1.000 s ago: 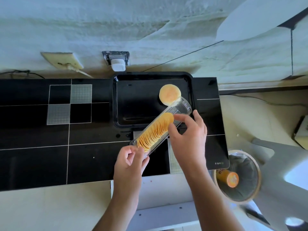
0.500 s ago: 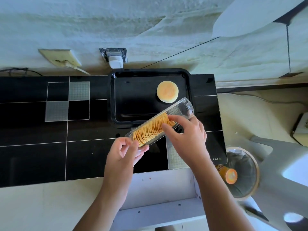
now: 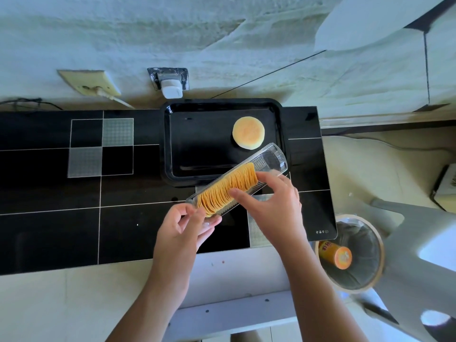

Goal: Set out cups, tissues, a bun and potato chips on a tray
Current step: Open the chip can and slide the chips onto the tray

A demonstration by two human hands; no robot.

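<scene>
As both hands grip the chip tray (image 3: 237, 180) — left hand (image 3: 183, 229) | right hand (image 3: 272, 206) | bin can (image 3: 335, 254) — label unreadable.

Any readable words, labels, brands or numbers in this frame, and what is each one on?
None can be read.
Small white print at the near right corner of the black table top: too small.
Red characters on the orange can in the bin: blurred.
Clear chip tray: embossed ridges, no text.

Round pale bun (image 3: 248, 133) flat on black tray (image 3: 223, 103); clear chip sleeve (image 3: 270, 159) – tilted, half-full – overlaps its near-right corner
</scene>
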